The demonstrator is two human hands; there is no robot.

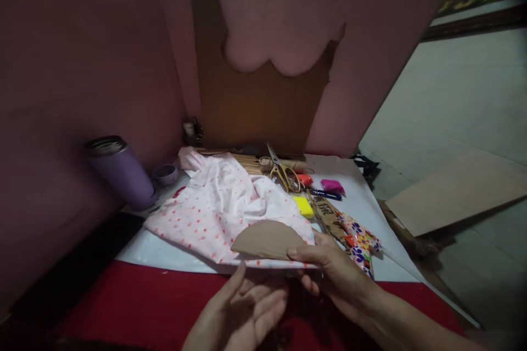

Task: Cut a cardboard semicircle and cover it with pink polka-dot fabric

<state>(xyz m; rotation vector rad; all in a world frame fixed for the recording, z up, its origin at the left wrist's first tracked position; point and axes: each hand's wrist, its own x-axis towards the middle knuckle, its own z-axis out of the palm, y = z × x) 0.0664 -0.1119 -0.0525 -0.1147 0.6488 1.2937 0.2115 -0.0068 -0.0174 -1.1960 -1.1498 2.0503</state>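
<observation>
A brown half-round cardboard piece [267, 238] lies on a pale pink spotted cloth [206, 219], close to the cloth's front edge. My right hand [325, 263] pinches the cardboard and the cloth together at their right end, thumb on top and fingers beneath. Just below the front edge of the cloth is my left hand [247, 307], palm up with its fingers apart. Its thumb tip reaches the cloth's edge; whether it touches I cannot tell. The rest of the cloth spreads in folds over the white table surface.
Gold-handled scissors [284, 173], a yellow packet [303, 207], a magenta packet [332, 186] and a dark blue cutter [325, 194] lie behind. A flower-patterned glue gun [360, 244] is at right. A purple tumbler [123, 173] and tape roll [165, 174] stand left. Cut cardboard [263, 104] leans on the wall.
</observation>
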